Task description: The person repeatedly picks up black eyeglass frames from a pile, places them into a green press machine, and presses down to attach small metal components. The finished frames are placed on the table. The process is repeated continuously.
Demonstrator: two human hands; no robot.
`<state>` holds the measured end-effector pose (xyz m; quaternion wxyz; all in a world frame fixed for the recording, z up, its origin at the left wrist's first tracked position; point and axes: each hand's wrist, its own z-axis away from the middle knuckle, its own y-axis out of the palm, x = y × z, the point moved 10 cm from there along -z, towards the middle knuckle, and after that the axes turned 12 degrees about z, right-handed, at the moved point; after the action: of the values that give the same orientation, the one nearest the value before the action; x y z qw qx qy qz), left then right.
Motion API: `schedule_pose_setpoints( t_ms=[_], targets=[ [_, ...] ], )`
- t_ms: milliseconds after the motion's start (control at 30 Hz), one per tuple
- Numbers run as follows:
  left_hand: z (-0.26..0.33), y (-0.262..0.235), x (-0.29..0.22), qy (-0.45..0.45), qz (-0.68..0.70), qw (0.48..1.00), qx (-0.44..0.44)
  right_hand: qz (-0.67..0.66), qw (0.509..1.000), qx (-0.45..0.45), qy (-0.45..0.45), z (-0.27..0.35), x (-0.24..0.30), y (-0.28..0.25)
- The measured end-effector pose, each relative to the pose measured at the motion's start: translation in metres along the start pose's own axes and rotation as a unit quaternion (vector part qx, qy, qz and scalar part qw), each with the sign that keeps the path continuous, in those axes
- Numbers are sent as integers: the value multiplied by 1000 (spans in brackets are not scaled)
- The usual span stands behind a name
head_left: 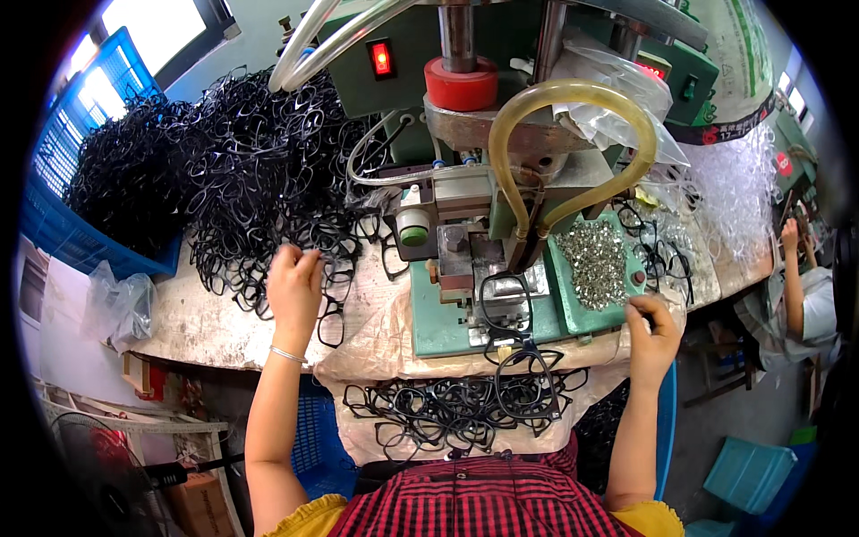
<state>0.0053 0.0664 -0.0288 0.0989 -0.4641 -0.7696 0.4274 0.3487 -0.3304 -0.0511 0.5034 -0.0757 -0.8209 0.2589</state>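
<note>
My left hand (295, 285) is at the near edge of a large heap of black eyeglass frames (242, 170). Its fingers are pinched at one black eyeglass frame (331, 313), which lies beside them on the table. My right hand (652, 331) is closed at the near right corner of a green tray (573, 315) of small shiny metal parts (594, 264); whatever its fingertips hold, if anything, is too small to make out. Between my hands, another black frame (528, 309) sits upright under the head of a green press (447, 338). More frames (429, 412) lie on the brown sheet close to my body.
A looped yellowish hose (573, 91) and a red collar (461, 84) are on the press. A blue crate (89, 228) stands far left. Several frames (658, 251) and a mass of clear plastic pieces (738, 188) lie right of the tray. Another person (810, 295) sits farther right.
</note>
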Motion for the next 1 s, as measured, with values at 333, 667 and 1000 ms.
schedule_pose_setpoints(
  t_ms=[333,667,1000],
  targets=[
    [25,53,47,-378,683,616,-105,-198,971,99,-85,-27,131,107],
    [-15,65,2,-197,559,800,-93,-371,917,143,-27,-9,154,108],
    [4,15,-93,-285,764,579,-7,39,980,69,-184,-14,118,54]
  ],
)
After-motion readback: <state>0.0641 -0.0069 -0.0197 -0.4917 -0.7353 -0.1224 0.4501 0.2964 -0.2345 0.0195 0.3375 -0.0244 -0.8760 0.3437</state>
